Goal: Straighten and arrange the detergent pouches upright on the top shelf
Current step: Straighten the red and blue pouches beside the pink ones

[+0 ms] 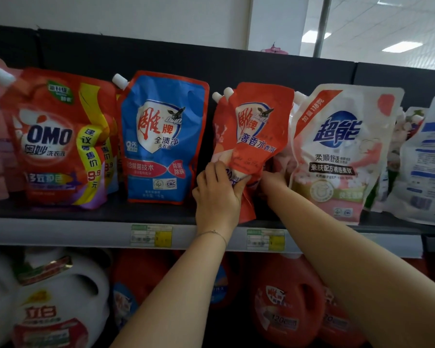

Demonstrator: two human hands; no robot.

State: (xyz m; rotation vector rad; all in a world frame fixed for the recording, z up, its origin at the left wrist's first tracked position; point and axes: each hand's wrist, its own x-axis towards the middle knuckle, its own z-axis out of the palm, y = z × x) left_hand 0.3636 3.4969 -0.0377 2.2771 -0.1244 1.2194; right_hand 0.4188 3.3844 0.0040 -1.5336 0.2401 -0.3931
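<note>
The dark top shelf [86,214] runs the full width of the view, with a pale front edge. Below it stand detergent jugs, a white jug [60,297] towards the left and a red jug [286,297] towards the right. On the shelf, near the left end, a large red OMO pouch [58,141] stands upright with others packed behind it. Right of the middle a white-and-pink pouch [342,151] stands leaning slightly, its foot close to the front edge. A blue pouch [161,141] stands upright just right of the OMO pouch. At the right end a white pouch with blue print [427,167] leans. The red pouch [256,131] being handled sits at the middle of the shelf between the blue pouch and the white-and-pink one. It is tilted and creased, its lower corner at the front edge, and a second spout shows just behind its own. The left hand [216,197] grips its lower left part, fingers curled round the crumpled foil and thumb laid across the front. The right hand [274,183] reaches in at its lower right, touching it. Its fingers are hidden behind the pouch, so I cannot tell how they lie. Two price labels [151,236] sit on the front edge, and a thin bracelet [214,232] circles the left wrist.
</note>
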